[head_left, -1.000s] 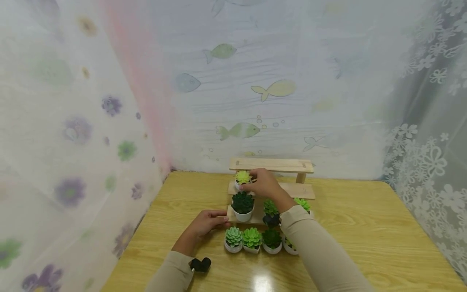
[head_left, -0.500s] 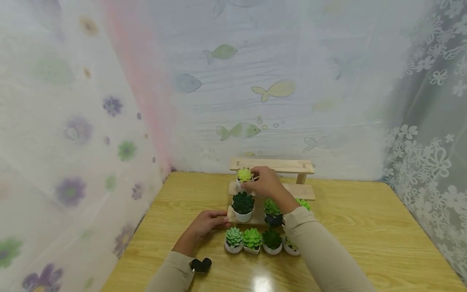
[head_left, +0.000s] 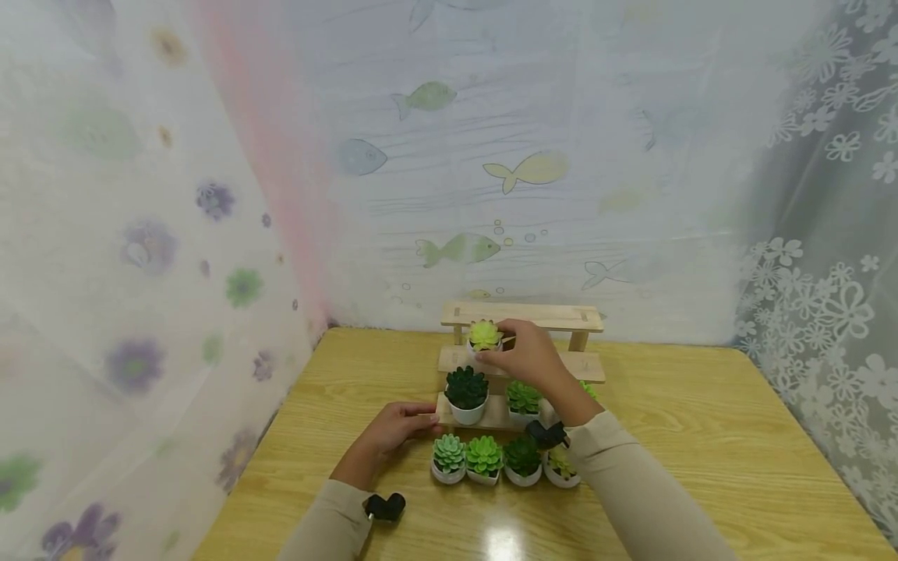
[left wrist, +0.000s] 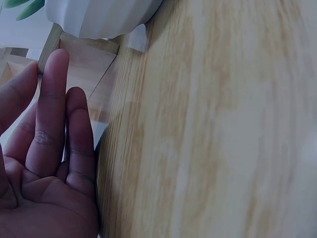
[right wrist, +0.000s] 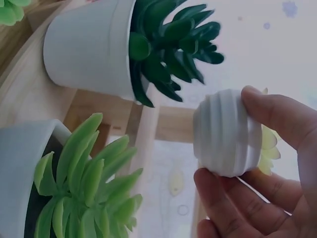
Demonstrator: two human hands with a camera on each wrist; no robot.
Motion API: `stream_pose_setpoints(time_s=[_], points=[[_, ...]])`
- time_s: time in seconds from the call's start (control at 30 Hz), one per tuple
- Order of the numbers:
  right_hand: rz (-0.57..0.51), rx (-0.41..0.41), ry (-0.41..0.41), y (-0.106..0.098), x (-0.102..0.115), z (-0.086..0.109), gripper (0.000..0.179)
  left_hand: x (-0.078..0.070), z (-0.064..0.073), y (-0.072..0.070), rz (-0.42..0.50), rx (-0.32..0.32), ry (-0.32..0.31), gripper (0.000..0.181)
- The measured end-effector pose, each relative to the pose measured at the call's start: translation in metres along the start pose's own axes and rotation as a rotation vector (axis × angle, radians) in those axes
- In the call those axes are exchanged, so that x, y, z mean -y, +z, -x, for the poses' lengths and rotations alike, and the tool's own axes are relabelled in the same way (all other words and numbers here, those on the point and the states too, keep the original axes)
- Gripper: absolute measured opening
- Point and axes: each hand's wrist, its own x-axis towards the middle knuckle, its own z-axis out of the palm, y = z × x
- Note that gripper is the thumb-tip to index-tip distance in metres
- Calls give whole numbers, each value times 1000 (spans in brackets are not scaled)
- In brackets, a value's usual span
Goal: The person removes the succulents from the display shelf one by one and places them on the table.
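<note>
Bright, soft light all over, a white shiny spot of glare on the table near the front edge, only faint shadows, head view bent at the edges, left wrist view blurry and streaky, right wrist view close, dimmer, fuzzy behind

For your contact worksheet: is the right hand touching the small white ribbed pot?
Touching. The right wrist view shows the right hand pinching the white ribbed pot between fingers and thumb.

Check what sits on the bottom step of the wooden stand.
On the wooden stand's bottom step stand a dark green plant in a white pot and a lighter green plant. The right hand and its sleeve cover the step's right part; only leaf tips show there.
</note>
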Motion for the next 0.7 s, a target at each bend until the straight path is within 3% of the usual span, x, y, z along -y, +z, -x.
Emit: stream_pose_setpoints(time_s=[0.7], points=[[-145, -36, 2, -9, -4, 52, 77, 3, -3, -1, 19, 3, 2, 47]])
